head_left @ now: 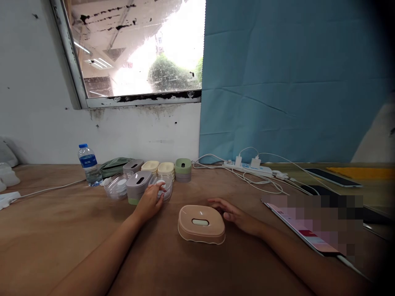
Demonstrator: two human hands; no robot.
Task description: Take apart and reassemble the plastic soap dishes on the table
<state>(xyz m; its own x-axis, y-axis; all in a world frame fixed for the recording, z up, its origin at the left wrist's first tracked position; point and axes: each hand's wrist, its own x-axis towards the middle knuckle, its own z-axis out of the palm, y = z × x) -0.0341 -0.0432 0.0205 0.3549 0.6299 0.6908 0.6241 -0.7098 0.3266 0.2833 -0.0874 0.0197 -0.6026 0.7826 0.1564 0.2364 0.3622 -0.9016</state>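
Note:
A peach-coloured plastic cover (pixel 201 228) with rounded corners and an oval slot stands on the brown table in front of me. My right hand (pixel 236 216) is just to its right, fingers stretched out and holding nothing. Farther left, my left hand (pixel 150 200) reaches to a stack of clear plastic lids (pixel 167 190), its thumb and fingers apart; whether it touches them I cannot tell. Beside that hand is a stack of lilac covers (pixel 137 188) with green at the bottom. Behind are cream stacked pieces (pixel 166 167) and a green-and-grey stack (pixel 183 170).
More clear plastic pieces (pixel 116 188) lie left of the lilac stack, near a water bottle (pixel 89 166) and a green pouch (pixel 115 165). A power strip (pixel 248 167) with loose white cables runs along the wall. On the right are a phone (pixel 333 177) and a partly blurred tablet (pixel 304 230).

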